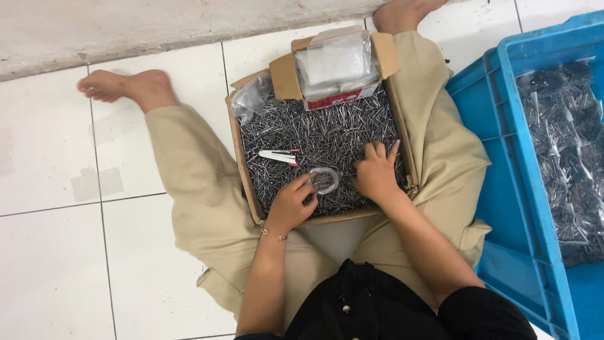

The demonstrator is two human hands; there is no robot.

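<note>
One shallow brown cardboard box lies between the seated person's legs on the white tiled floor, filled edge to edge with loose thin grey metal nails; these are too many to count. Judged by material, the nails are stiff, sharp-ended and smooth, likely to slide off one another, light singly but heavy in bulk; best taken in a pinched bunch by the shanks. One shiny metal ring sits on the nails near the box's near edge. The left hand has its fingers curled about the ring's left side, grasping it. The right hand lies palm down on the nails toward the box's right edge, fingers spread and released, holding nothing visible. One small white tool with red tips rests on the nails left of centre. One smaller open cardboard carton with a clear plastic bag inside stands at the far edge. One blue plastic crate, right of the person, holds bagged nail bundles, uncountable.
</note>
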